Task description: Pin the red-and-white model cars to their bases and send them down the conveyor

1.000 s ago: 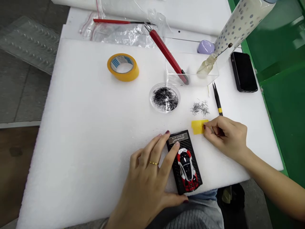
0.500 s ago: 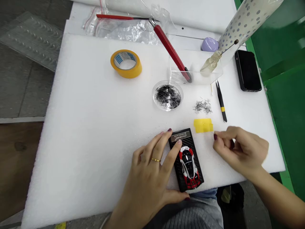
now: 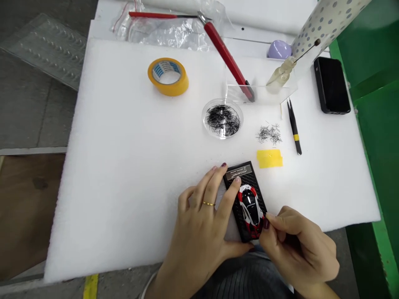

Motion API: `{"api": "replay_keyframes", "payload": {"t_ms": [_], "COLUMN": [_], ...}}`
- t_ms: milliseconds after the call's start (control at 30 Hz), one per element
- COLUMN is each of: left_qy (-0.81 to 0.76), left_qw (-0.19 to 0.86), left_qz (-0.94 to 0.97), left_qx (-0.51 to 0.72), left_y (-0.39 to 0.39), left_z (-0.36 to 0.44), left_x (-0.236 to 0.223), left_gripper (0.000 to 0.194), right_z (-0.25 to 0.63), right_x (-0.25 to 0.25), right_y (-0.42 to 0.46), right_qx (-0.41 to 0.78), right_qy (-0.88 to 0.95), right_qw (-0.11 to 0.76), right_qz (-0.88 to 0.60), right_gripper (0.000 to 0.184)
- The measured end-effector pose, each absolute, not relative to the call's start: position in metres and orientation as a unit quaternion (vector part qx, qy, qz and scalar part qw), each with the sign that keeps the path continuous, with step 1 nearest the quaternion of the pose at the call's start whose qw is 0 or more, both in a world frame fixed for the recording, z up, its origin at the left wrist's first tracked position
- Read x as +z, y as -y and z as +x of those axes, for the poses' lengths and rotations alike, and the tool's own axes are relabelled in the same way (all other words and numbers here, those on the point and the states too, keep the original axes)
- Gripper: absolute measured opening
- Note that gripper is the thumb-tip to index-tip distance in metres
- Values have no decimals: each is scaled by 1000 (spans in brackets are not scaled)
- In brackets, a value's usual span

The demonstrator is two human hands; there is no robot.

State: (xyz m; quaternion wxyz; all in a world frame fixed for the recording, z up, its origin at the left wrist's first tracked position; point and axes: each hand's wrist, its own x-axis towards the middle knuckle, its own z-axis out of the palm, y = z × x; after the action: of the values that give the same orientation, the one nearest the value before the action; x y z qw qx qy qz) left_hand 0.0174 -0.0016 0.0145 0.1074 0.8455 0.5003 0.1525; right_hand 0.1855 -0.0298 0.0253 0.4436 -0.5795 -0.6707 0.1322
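The hands are at the near edge of the white foam sheet (image 3: 124, 166). The left hand (image 3: 199, 224) is open, its curved fingers resting on a black perforated display base (image 3: 252, 178), with a gold ring on one finger. A red, white and black model sports car (image 3: 250, 211) sits on that base, and the base lies at the foam's near edge. The right hand (image 3: 296, 245) is just beside the car, its thumb and fingertips (image 3: 271, 218) pinched together; anything between them is too fine to tell.

Farther up, a round clear dish (image 3: 222, 118) holds a tangled heap of short black bristles. Right of the dish lie a small loose pile of the same bristles (image 3: 269, 134), a yellow tape piece (image 3: 269, 158) and black tweezers (image 3: 294, 128) with a yellow band. Beyond the dish, a clear acrylic box (image 3: 258, 93) holds a leaning red-handled craft knife (image 3: 229, 56), and a translucent bottle (image 3: 280, 72) tilts against the box. Left of the dish sits a yellow tape roll (image 3: 168, 77). Farther off are a crumpled plastic bag (image 3: 165, 35), a red-handled tool (image 3: 156, 15), a lilac object (image 3: 279, 50), a polka-dot tube (image 3: 324, 29) and a black phone (image 3: 332, 85). The green counter (image 3: 374, 166) edges the right side, and a clear blister tray (image 3: 46, 50) lies on the grey floor to the left.
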Motion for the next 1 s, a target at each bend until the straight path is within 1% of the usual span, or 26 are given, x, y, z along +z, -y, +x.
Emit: {"api": "replay_keyframes", "payload": {"t_ms": [67, 300, 400, 533, 1000], "left_qy": [-501, -500, -497, -496, -495], "left_qw": [115, 112, 109, 112, 104], "left_qz": [843, 836, 832, 831, 832], "left_qx": [155, 198, 219, 225, 230], "left_y": [2, 0, -1, -1, -1], "left_z": [17, 17, 18, 17, 17], "left_x": [13, 9, 8, 8, 6], "left_gripper": [86, 86, 85, 85, 81], "right_z": [182, 179, 179, 180, 179], "right_x": [23, 25, 27, 28, 25], "right_y": [30, 29, 29, 28, 30], "right_qx": [137, 120, 123, 130, 123], "right_qy": [672, 679, 692, 706, 705], "right_qw": [443, 434, 423, 404, 408], "right_qz": [-577, -580, -571, -568, -568], "right_gripper": [29, 24, 26, 28, 29]}}
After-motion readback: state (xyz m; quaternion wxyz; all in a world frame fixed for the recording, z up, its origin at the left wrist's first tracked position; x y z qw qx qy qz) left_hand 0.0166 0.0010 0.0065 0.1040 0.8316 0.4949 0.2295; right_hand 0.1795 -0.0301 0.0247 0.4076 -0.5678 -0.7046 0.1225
